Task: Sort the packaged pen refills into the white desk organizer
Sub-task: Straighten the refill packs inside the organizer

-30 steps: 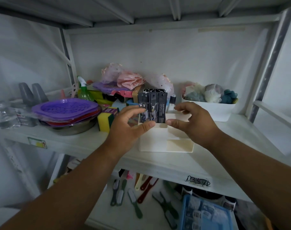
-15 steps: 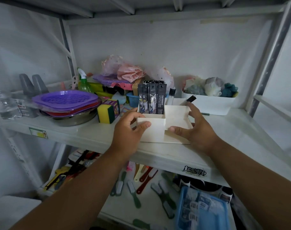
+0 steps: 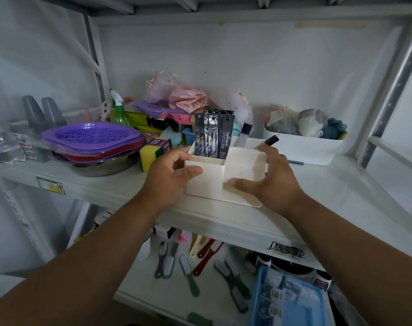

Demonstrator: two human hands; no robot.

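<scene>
The white desk organizer (image 3: 243, 164) stands on the white shelf near its front edge. Several dark packaged pen refills (image 3: 213, 135) stand upright in its tall left compartment. My left hand (image 3: 169, 175) grips the organizer's left side, thumb on the front wall. My right hand (image 3: 270, 177) holds its right side, thumb on the low front tray and fingers over the right wall. Another dark-capped packet (image 3: 269, 140) and a clear one (image 3: 245, 132) lean behind the organizer's right part.
A purple colander (image 3: 90, 135) sits stacked in a metal bowl on the left, beside a yellow sponge (image 3: 153, 151). A white bin (image 3: 303, 147) of cloth items stands at the right. Clutter fills the back. Brushes (image 3: 186, 267) and a blue tray (image 3: 287, 300) lie on the lower shelf.
My hands left the refill packets, which now stand in the tall compartment. Both hands dropped onto the organizer's sides, and the organizer sits a little nearer the shelf's front.
</scene>
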